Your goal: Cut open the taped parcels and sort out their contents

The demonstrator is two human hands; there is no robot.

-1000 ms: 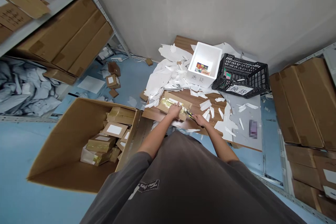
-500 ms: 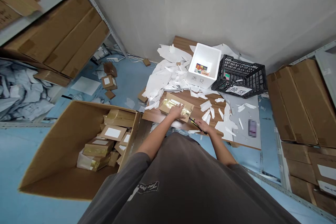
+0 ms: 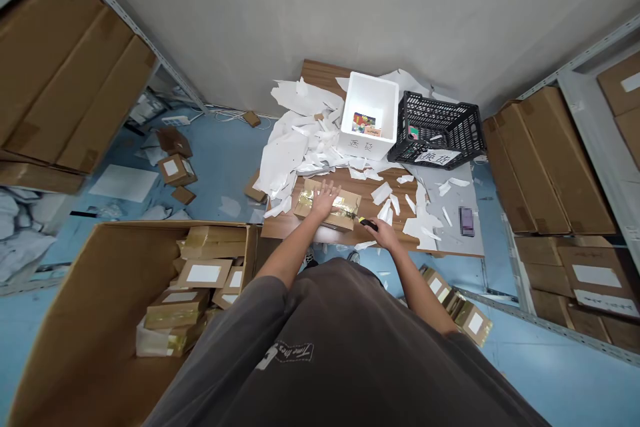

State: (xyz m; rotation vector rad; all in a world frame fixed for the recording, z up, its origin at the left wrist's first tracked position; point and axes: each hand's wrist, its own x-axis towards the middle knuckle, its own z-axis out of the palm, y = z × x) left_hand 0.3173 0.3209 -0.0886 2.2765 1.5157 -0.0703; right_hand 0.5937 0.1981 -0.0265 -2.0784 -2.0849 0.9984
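A taped cardboard box (image 3: 349,203) lies near the front edge of the wooden table (image 3: 283,225). My left hand (image 3: 324,201) rests on top of it with the fingers spread. In my right hand (image 3: 383,232) is a black and yellow utility knife (image 3: 369,223), fingers wrapped round its handle. The knife's tip is at the right end of the box, by the tape; whether the blade is in the tape is too small to tell. Torn white paper (image 3: 384,193) lies right of the box.
A white foam box (image 3: 373,93) and a black plastic crate (image 3: 440,113) stand at the back. To the left is a large open carton (image 3: 75,293) holding several small parcels. More parcels (image 3: 473,322) lie on the floor at right. Stacked cartons (image 3: 550,160) fill the right shelf.
The view has shifted, showing more on the right. My left hand has gone from the box's right part towards its middle, fingers spreading. The knife stays at the box's right end.
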